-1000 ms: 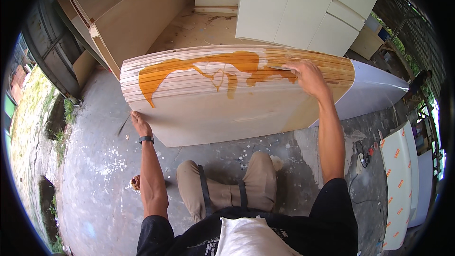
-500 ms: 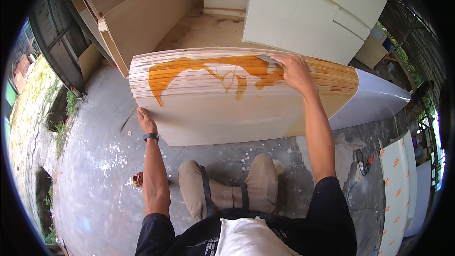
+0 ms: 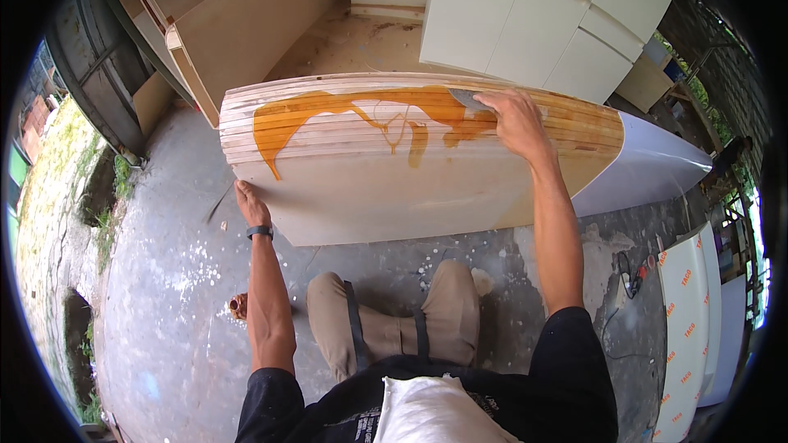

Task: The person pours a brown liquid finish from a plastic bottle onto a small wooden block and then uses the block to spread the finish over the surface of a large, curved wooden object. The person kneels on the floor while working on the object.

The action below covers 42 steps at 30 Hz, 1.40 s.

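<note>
A large wooden panel (image 3: 386, 197) with a curved, slatted top stands on edge before me. Amber glue (image 3: 283, 107) lies over the slats in a wide streak with drips running down; farther right, the slats carry a thinner smeared coat. My right hand (image 3: 520, 125) is closed on a thin grey spreader (image 3: 465, 98), whose blade rests against the wet glue near the top edge. At the panel's lower left corner, my left hand (image 3: 253, 203) grips the edge; its other fingers are partly hidden.
White glossy sheet (image 3: 640, 168) covers the panel's right end. Behind stand a white cabinet (image 3: 542, 25) and a plywood carcass (image 3: 254, 33). A brown-stained container (image 3: 238, 307) sits by my left forearm. A corded tool (image 3: 632, 279) and a printed white sheet (image 3: 685, 344) lie to the right.
My right hand and the spreader have shifted slightly up and right relative to the glue, showing more of the grey blade. The panel appears slightly higher in view. My left hand keeps its grip.
</note>
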Motion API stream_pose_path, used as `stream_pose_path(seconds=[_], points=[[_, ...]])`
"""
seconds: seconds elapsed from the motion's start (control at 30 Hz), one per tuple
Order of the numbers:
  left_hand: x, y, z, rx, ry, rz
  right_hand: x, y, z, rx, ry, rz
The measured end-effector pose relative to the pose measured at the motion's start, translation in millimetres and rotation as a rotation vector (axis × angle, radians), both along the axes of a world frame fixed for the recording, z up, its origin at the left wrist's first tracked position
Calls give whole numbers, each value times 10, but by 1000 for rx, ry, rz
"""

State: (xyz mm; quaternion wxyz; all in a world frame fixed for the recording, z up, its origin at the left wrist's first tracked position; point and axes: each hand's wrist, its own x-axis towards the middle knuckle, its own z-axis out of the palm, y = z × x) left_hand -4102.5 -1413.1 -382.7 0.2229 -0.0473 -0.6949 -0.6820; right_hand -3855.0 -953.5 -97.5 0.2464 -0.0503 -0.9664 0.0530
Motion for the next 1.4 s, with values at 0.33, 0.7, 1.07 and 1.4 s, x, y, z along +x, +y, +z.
stream_pose_path(seconds=[0.33,0.7,1.07,1.4], points=[[-5,52,66,13,33,14,270,59,28,39,217,-2],[69,116,80,-11,31,9,68,369,83,-36,80,-113],[-57,-5,-12,11,12,-28,33,365,69,-5,36,-39],[-28,54,40,-9,22,-12,207,638,-70,58,206,-41]])
